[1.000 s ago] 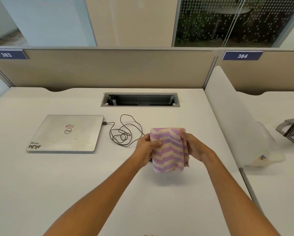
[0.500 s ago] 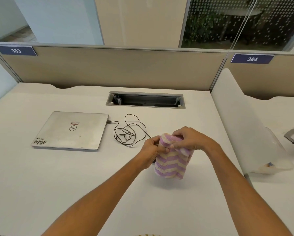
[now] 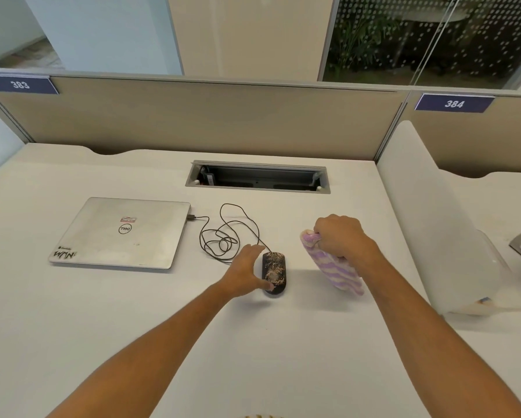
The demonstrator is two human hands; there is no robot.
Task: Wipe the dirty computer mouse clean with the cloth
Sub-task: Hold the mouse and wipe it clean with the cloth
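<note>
A black wired mouse (image 3: 274,271) lies on the white desk, its top speckled with tan dirt. My left hand (image 3: 247,271) rests against the mouse's left side, thumb touching its near end and fingers apart; it is not wrapped around it. To the right of the mouse, my right hand (image 3: 340,236) is closed on a purple-and-cream striped cloth (image 3: 334,270), which hangs down from the fist above the desk, apart from the mouse.
A closed silver laptop (image 3: 120,233) lies to the left, with the mouse's black cable (image 3: 223,236) coiled between it and the mouse. An open cable tray (image 3: 257,178) is set into the desk behind. A white curved divider (image 3: 440,224) stands at right.
Both hands held the cloth together over the mouse before. Now my left hand has let go and dropped to the mouse, and my right hand has carried the cloth to the right, uncovering the mouse.
</note>
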